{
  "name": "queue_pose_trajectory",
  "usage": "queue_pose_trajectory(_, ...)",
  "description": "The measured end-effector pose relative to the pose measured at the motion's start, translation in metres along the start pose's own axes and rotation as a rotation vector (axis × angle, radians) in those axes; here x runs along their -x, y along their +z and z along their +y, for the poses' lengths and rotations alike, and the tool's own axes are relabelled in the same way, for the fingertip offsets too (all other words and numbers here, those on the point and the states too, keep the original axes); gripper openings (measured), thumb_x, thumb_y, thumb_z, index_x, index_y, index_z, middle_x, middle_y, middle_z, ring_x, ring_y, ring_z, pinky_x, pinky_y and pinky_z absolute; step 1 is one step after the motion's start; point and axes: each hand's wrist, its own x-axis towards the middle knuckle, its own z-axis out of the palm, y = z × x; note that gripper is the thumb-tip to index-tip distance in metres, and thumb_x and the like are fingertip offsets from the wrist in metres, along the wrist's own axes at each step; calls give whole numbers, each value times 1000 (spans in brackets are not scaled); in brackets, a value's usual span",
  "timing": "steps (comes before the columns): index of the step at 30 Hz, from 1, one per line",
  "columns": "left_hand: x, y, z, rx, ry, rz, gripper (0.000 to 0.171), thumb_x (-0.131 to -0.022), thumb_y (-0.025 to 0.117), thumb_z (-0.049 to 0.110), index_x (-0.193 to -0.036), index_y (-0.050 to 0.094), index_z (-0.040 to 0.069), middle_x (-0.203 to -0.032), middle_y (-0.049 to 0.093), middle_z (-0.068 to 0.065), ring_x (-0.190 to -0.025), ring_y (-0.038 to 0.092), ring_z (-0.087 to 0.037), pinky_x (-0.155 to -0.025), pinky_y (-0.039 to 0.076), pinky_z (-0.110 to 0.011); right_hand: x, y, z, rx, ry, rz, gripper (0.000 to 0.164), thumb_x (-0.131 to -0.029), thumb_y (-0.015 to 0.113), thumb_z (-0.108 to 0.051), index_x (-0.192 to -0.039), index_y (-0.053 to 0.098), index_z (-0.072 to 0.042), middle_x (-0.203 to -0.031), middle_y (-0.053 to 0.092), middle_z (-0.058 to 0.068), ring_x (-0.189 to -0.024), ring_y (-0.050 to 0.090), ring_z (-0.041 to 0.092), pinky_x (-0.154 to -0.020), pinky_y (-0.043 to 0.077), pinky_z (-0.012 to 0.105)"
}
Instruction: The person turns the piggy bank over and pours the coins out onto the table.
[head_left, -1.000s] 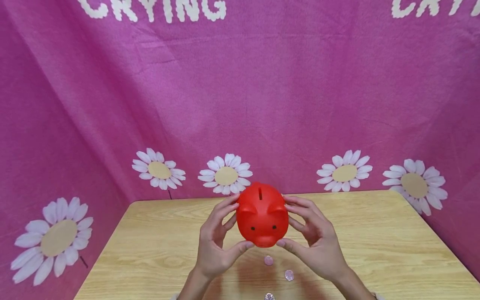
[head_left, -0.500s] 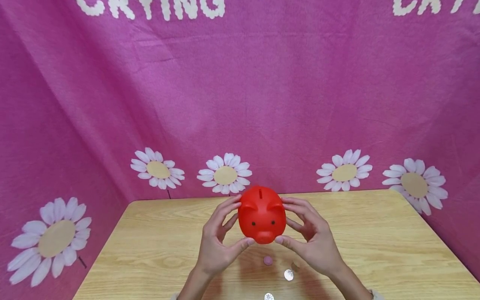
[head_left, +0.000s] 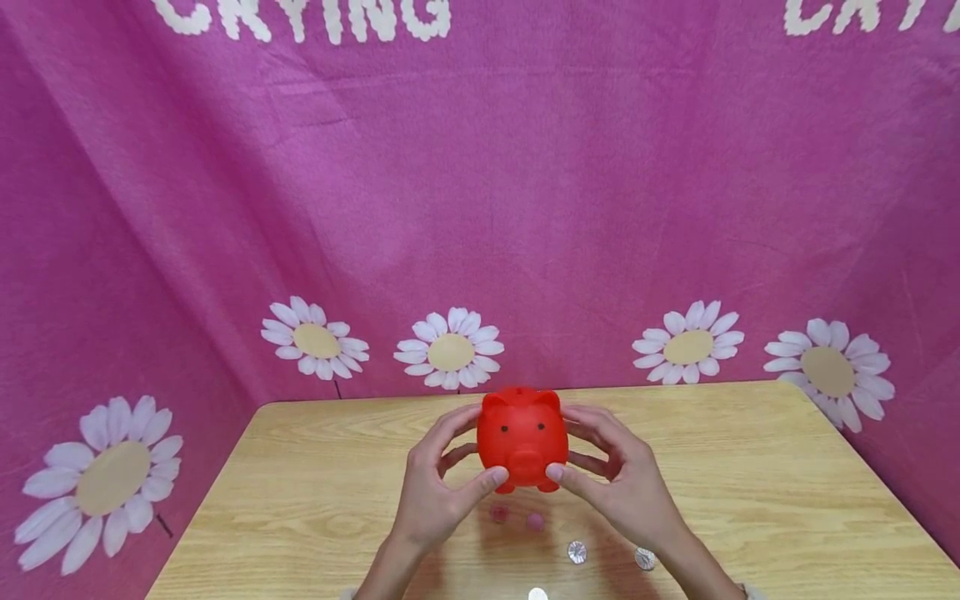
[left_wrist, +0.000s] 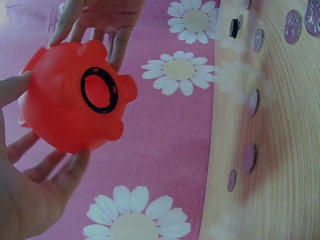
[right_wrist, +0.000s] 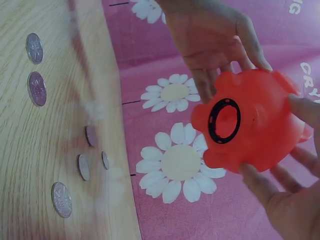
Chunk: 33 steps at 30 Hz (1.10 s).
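A red piggy bank (head_left: 522, 446) is held up over the wooden table, its snout facing the head camera. My left hand (head_left: 438, 492) grips one side, thumb by the snout and fingers around the flank. On the opposite side my right hand (head_left: 628, 492) grips it the same way. Both wrist views show the underside, where a black ring (left_wrist: 84, 95) surrounds an uncovered round hole. Several coins (head_left: 577, 552) lie on the table below the piggy bank, and the right wrist view shows larger silvery coins (right_wrist: 62, 199) among them.
The wooden table (head_left: 322, 483) reaches back to a pink cloth (head_left: 525, 208) printed with daisies, which also hangs at both sides. A small black piece (left_wrist: 233, 28) is near the coins in the left wrist view.
The piggy bank has tipped back, so its face shows more and its top slot less. It sits slightly smaller in view. More coins now show on the table beneath it.
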Motion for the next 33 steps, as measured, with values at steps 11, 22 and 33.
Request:
queue_pose_trajectory(11,-1,5,-8,-141,-315,-66,55,-98,79,38,-148,64,20,-140,71,-8,-119,71,-28,-88,67,-35,-3,3,6,160,372,-21,50,-99,79,-30,-145,66,-17,-144,68,16,-116,77,31,-85,67,31)
queue_pose_trajectory(22,0,5,-12,-147,-339,-107,58,-96,81,35,-149,63,20,-142,70,-7,-125,68,-32,-93,66,-44,-2,-1,12,134,405,-71,52,-96,81,-27,-145,65,-19,-147,66,15,-119,75,30,-88,67,32)
queue_pose_trajectory(33,0,3,-19,-26,-325,-148,64,-90,85,9,-149,59,13,-150,60,-13,-139,58,-42,-97,65,-40,-3,-5,22,-14,353,-127,63,-86,87,-1,-143,60,-4,-150,58,26,-135,64,46,-93,66,36)
